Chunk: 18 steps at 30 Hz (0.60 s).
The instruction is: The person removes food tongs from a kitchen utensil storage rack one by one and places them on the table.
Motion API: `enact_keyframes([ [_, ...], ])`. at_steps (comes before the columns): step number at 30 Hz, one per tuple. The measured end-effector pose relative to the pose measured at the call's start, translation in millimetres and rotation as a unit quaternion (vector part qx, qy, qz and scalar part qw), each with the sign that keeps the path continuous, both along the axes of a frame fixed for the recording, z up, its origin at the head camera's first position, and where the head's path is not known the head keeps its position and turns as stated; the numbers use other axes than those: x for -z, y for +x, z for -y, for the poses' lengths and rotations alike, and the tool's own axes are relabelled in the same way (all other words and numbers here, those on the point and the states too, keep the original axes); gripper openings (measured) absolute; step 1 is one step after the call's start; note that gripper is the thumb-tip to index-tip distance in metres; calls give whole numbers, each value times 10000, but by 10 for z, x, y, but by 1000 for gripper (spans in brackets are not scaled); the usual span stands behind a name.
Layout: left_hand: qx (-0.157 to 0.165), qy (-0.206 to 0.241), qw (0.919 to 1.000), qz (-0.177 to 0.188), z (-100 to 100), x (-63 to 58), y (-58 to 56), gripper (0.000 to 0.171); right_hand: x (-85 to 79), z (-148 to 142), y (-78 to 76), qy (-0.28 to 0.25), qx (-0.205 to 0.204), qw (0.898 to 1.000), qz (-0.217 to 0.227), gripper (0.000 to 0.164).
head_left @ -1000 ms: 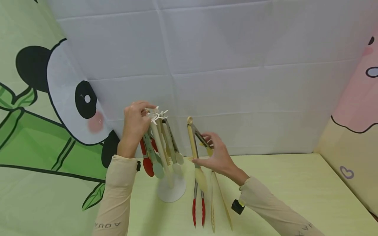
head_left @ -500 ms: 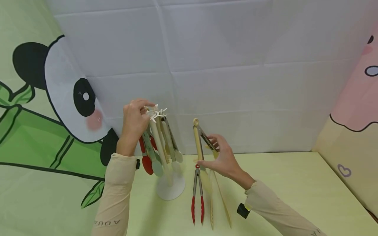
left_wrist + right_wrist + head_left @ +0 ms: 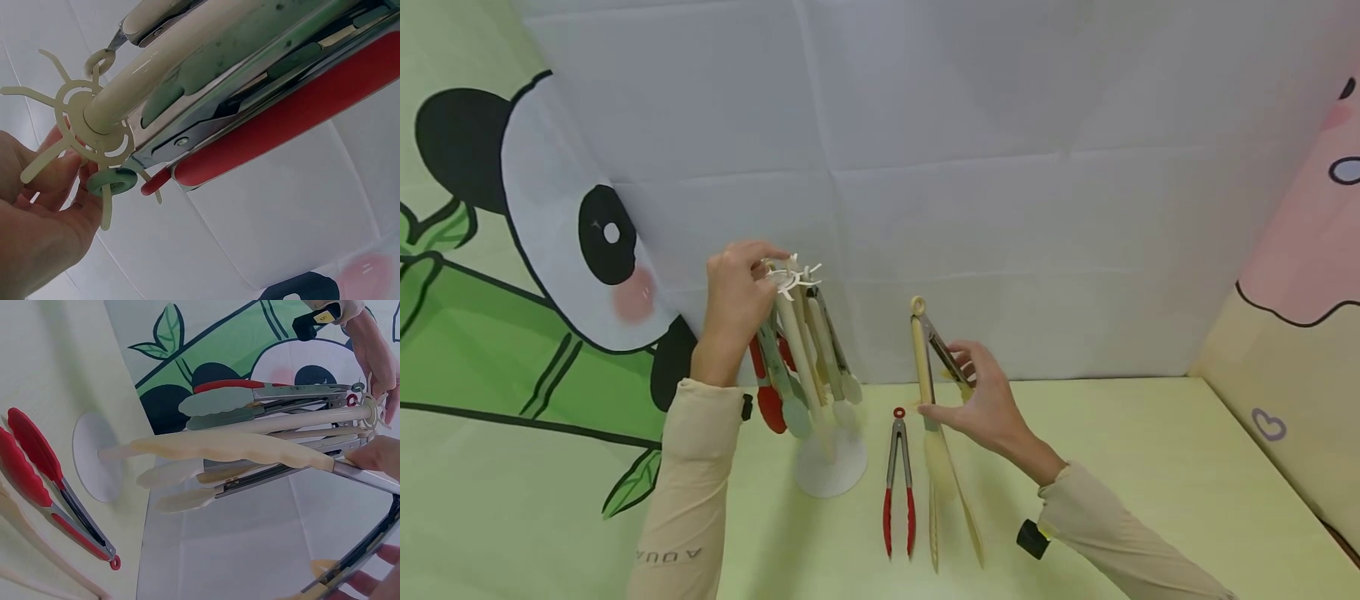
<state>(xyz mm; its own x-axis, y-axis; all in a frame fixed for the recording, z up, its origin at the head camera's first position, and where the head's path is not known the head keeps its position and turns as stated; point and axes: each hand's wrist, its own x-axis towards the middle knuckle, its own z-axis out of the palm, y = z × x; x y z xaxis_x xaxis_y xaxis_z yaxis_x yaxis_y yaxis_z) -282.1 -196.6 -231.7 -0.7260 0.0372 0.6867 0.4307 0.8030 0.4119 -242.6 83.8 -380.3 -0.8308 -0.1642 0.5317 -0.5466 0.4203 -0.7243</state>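
A white utensil stand with a round base holds several hanging tongs, among them green tongs and red-handled tongs. At its hooked top ring, my left hand grips the stand, fingers partly hidden behind the ring in the left wrist view. To the right of the stand, my right hand holds cream tongs up off the table, thumb on one arm and fingers on the other. Their arms are spread apart, ring end up, with a cream silicone tip pointing away from the hand.
Small red-tipped tongs lie on the pale yellow table, right of the stand. Beside them lie thin wooden-looking tongs, spread apart. A white cloth backdrop rises behind the table, and a panda-print cloth stands at the left.
My right hand has moved to the right with the cream tongs, from over the red-tipped tongs to over the thin wooden-looking ones. The left hand stays at the stand's top.
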Motion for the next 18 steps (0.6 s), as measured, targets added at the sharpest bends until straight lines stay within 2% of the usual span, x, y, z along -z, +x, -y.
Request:
enact_keyframes([
  [6,-14,7,10000,62,-13,-32,-3,37,33,-73,16,-72,124,9998,110,78],
  [18,11,-29,9999,-95,-7,-10,-12,39,129,-161,65,65,502,9982,316,76],
])
